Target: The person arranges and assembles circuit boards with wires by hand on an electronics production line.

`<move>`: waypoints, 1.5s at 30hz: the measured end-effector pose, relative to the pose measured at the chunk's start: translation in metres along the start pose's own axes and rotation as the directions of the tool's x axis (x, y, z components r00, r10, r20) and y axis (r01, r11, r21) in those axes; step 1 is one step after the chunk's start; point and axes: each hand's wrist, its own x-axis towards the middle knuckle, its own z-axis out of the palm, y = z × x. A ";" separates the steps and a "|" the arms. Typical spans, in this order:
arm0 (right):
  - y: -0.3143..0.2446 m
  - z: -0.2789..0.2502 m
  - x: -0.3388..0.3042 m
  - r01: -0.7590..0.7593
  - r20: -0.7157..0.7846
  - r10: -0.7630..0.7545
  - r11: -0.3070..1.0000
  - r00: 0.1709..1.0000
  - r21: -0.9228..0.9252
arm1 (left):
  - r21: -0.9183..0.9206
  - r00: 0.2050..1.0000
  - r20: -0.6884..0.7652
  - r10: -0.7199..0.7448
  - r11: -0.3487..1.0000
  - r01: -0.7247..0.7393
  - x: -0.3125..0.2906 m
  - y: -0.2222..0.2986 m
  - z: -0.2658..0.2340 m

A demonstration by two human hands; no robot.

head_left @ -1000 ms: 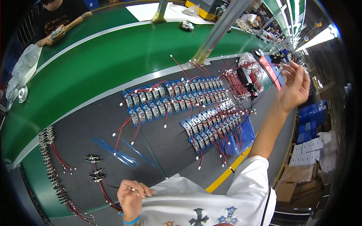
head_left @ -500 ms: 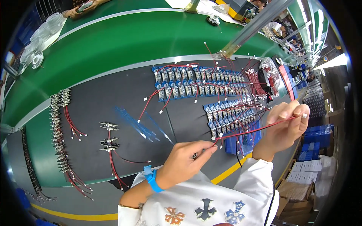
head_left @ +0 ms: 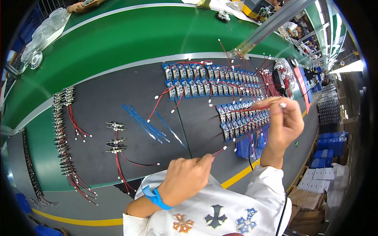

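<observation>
My left hand [head_left: 187, 175], a blue band around its wrist, is closed in a pinch near the front edge of the mat. A short red wire end [head_left: 219, 151] with a white connector pokes out of its fingertips. Over the right-hand block of small blue circuit boards [head_left: 244, 118], my right hand [head_left: 286, 122] grips another stretch of red wire [head_left: 262, 107]. A white connector [head_left: 282, 105] shows at those fingers. Whether both hands hold one cable cannot be seen. Farther back lies a larger block of blue boards [head_left: 189, 88] with red wires and white plugs across it.
Blue strips [head_left: 143, 124] lie mid-mat on the dark mat [head_left: 98, 110]. Left of them are small wired parts [head_left: 115, 145] and a long row of similar parts [head_left: 60, 137]. A red wire bundle [head_left: 271, 84] lies at right, a blue bin [head_left: 246, 149] below. A metal post [head_left: 271, 29] rises behind.
The red wire no longer stretches taut between my hands. My right hand has moved left and slightly down, over the boards. My left hand has shifted slightly left and down.
</observation>
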 end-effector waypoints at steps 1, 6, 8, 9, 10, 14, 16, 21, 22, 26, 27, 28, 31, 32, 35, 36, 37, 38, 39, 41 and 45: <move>0.002 -0.004 -0.001 0.037 -0.074 -0.043 0.995 0.996 -0.092 | 0.010 1.000 0.019 0.011 1.000 -0.011 -0.001 -0.002 0.000; -0.002 -0.018 0.001 0.107 -0.223 -0.047 0.958 0.974 0.264 | -0.457 0.986 -0.164 -0.025 0.888 -0.054 0.003 0.001 -0.003; -0.006 -0.021 -0.012 -0.002 -0.220 0.074 0.951 0.973 0.309 | -0.788 0.972 0.120 -0.202 0.577 0.218 0.002 0.000 -0.018; -0.001 -0.023 -0.019 -0.022 -0.050 0.023 0.999 0.998 0.023 | -0.855 0.970 0.145 -0.197 0.468 0.223 0.000 -0.004 -0.018; 0.002 -0.025 -0.023 0.010 0.125 0.024 0.964 0.992 -0.265 | -0.852 0.970 0.150 -0.192 0.473 0.225 -0.001 -0.005 -0.018; -0.004 -0.015 -0.011 0.113 0.619 0.106 0.946 0.778 -0.305 | -0.921 0.989 0.040 -0.144 0.379 0.092 -0.005 -0.006 -0.011; 0.010 -0.034 -0.018 0.090 0.057 -0.073 0.915 0.996 -0.394 | -0.911 0.980 -0.050 -0.195 0.412 0.035 -0.013 -0.006 -0.015; 0.029 -0.109 0.049 0.002 -0.537 -0.162 0.958 0.828 -0.286 | -0.904 0.974 -0.033 -0.223 0.423 0.067 -0.030 -0.016 -0.015; 0.041 -0.132 0.057 -0.049 -0.530 -0.209 0.901 0.822 -0.432 | -0.905 0.976 -0.028 -0.217 0.419 0.067 -0.032 -0.017 -0.015; 0.094 -0.201 0.069 -0.118 -0.642 -0.143 0.931 0.754 -0.345 | -0.903 0.966 -0.007 -0.257 0.416 0.104 -0.037 -0.020 -0.010; 0.106 -0.207 0.071 -0.111 -0.639 -0.143 0.934 0.756 -0.340 | -0.900 0.959 -0.005 -0.285 0.420 0.120 -0.038 -0.020 -0.009; 0.116 -0.209 0.073 -0.121 -0.673 -0.176 0.921 0.718 -0.370 | -0.900 0.958 -0.012 -0.286 0.421 0.114 -0.039 -0.021 -0.009; 0.162 -0.236 0.078 -0.122 -0.699 -0.137 0.944 0.702 -0.308 | -0.894 0.948 -0.020 -0.317 0.431 0.125 -0.043 -0.024 -0.008; 0.181 -0.253 0.077 -0.122 -0.687 -0.065 0.968 0.724 -0.220 | -0.893 0.947 -0.026 -0.321 0.434 0.123 -0.046 -0.025 -0.008; 0.240 -0.322 0.051 -0.666 -0.790 0.311 0.728 0.528 -0.159 | -0.895 0.949 -0.018 -0.314 0.428 0.125 -0.052 -0.025 -0.009; 0.248 -0.319 0.044 -0.853 -0.813 0.465 0.517 0.350 -0.071 | -0.895 0.946 -0.025 -0.323 0.428 0.122 -0.052 -0.026 -0.010; 0.255 -0.339 0.029 -0.851 -0.817 0.459 0.520 0.350 -0.072 | -0.896 0.949 -0.024 -0.316 0.427 0.119 -0.052 -0.025 -0.012; 0.256 -0.377 0.008 -0.832 -0.842 0.264 0.451 0.471 -0.324 | -0.899 0.946 -0.002 -0.325 0.415 0.140 -0.050 -0.025 -0.015; 0.258 -0.393 -0.006 -0.773 -0.793 0.095 0.322 0.601 -0.547 | -0.900 0.936 0.012 -0.352 0.404 0.163 -0.049 -0.024 -0.015; 0.222 -0.374 0.010 -0.586 -0.602 -0.095 0.154 0.793 -0.796 | -0.879 0.925 -0.008 -0.380 0.444 0.175 -0.049 -0.027 -0.009; 0.012 -0.128 0.009 -0.327 -0.687 0.037 0.897 0.726 -0.297 | -0.855 0.924 0.139 -0.357 0.427 0.294 -0.044 -0.026 -0.012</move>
